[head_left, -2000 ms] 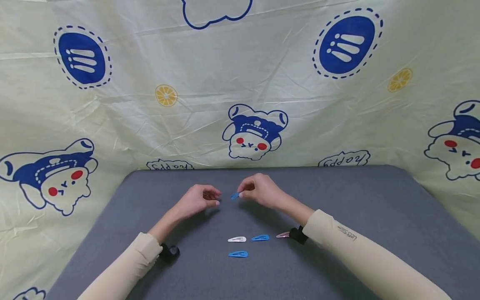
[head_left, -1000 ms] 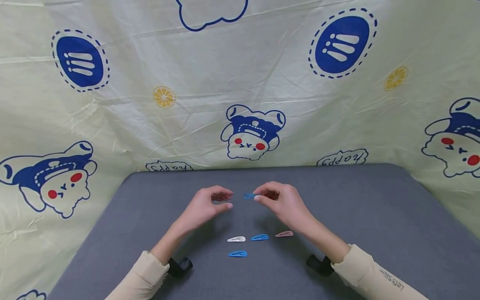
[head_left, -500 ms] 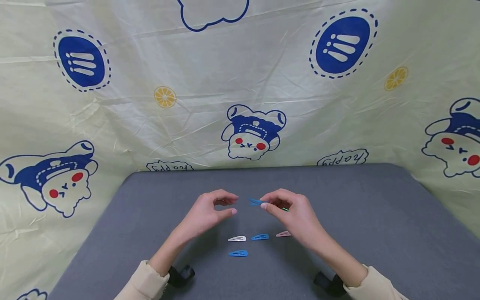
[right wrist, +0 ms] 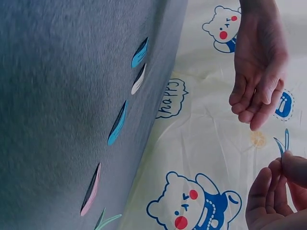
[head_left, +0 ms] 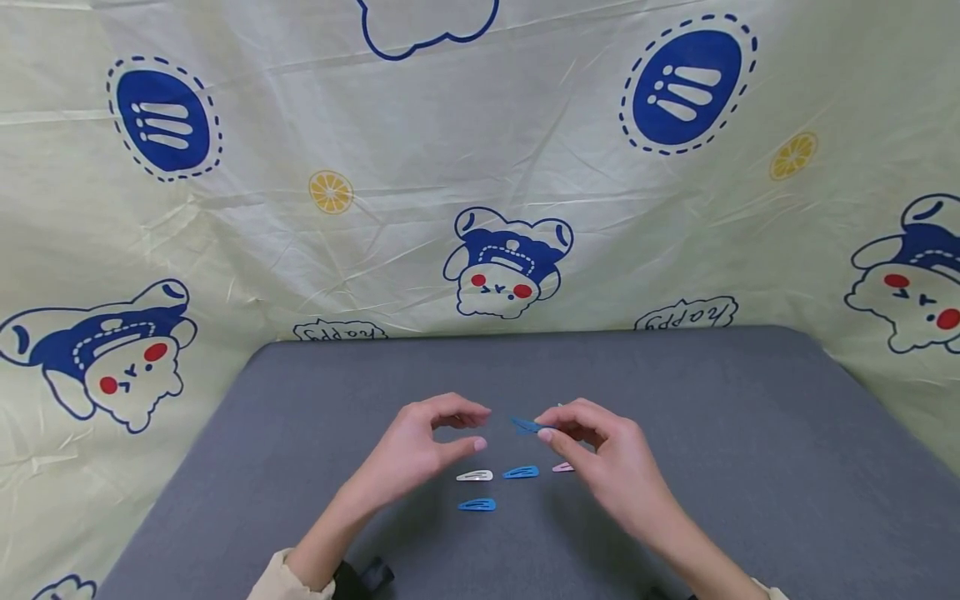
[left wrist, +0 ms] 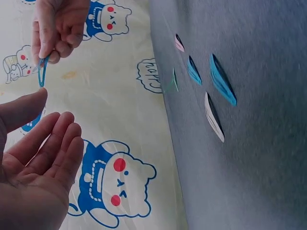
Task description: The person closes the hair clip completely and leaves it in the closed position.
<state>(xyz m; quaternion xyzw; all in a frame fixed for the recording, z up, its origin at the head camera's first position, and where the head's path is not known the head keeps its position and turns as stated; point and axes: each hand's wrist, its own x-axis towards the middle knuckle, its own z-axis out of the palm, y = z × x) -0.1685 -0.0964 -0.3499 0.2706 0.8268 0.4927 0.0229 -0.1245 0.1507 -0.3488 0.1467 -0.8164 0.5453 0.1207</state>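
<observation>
My right hand (head_left: pixel 615 458) pinches a blue snap hair clip (head_left: pixel 525 426) by one end, between thumb and index finger. The clip is snapped open, its two arms spread apart in the right wrist view, and it is held up above the table. Just left of it, my left hand (head_left: pixel 423 446) hovers with thumb and fingers apart, holding nothing. Below the hands lie a white hair clip (head_left: pixel 475 476), a blue hair clip (head_left: pixel 521 472) and a pink hair clip (head_left: pixel 562 467), partly covered by my right hand. A second blue clip (head_left: pixel 477 505) lies nearer me.
A green hair clip (right wrist: pixel 108 219) with spread arms lies beyond the pink one, mostly behind my right hand in the head view. The table has a grey cloth (head_left: pixel 712 467). A pale printed curtain (head_left: pixel 405 125) hangs behind its far edge.
Both hands have come nearer me and moved to the right, the right one carrying the blue hair clip with it. The clips lying on the table have stayed put.
</observation>
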